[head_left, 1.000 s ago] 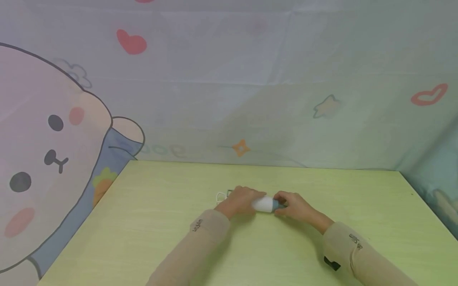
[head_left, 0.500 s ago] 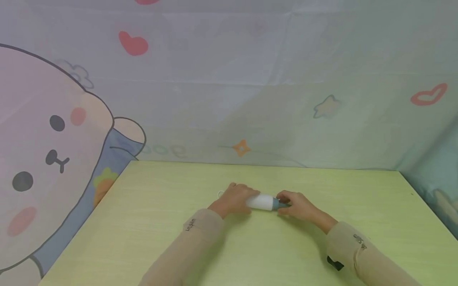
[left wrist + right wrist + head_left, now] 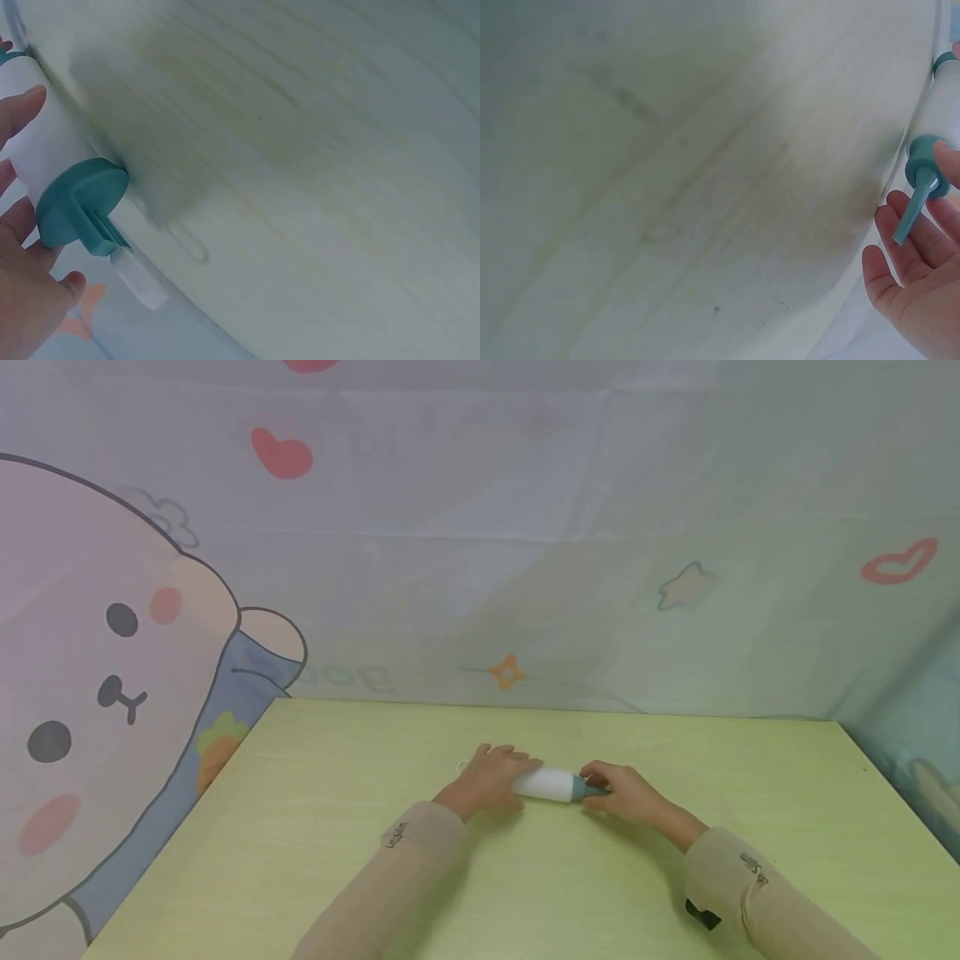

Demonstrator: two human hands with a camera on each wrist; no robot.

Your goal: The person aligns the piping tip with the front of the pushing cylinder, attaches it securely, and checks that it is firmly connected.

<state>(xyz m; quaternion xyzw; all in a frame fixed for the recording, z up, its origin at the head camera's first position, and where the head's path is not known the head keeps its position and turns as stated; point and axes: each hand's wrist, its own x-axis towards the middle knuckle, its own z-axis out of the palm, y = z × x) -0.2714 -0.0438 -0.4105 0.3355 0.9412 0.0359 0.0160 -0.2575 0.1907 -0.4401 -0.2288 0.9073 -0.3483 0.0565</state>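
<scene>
A white tube point(image 3: 551, 783) with teal ends lies sideways between my hands, low over the table. My left hand point(image 3: 491, 777) grips its left part, thumb on one side and fingers on the other in the left wrist view. There, the tube's end shows as a teal disc point(image 3: 82, 199) with a slotted bracket and a white tab point(image 3: 139, 279). My right hand point(image 3: 626, 792) holds the other end: its thumb presses by the teal collar point(image 3: 922, 161), and its fingers lie behind the narrow teal nozzle point(image 3: 911, 210). Part of the tube is hidden under the left hand.
The pale yellow-green table point(image 3: 300, 860) stretches around both hands. Behind its far edge hangs a printed cloth point(image 3: 450, 568) with a cartoon bear, hearts and stars. A small white loop point(image 3: 462, 767) shows just left of my left hand.
My left hand has slid a little to the left, so more of the white tube shows. My right hand and the nozzle have shifted slightly right. Over the last half second little has moved.
</scene>
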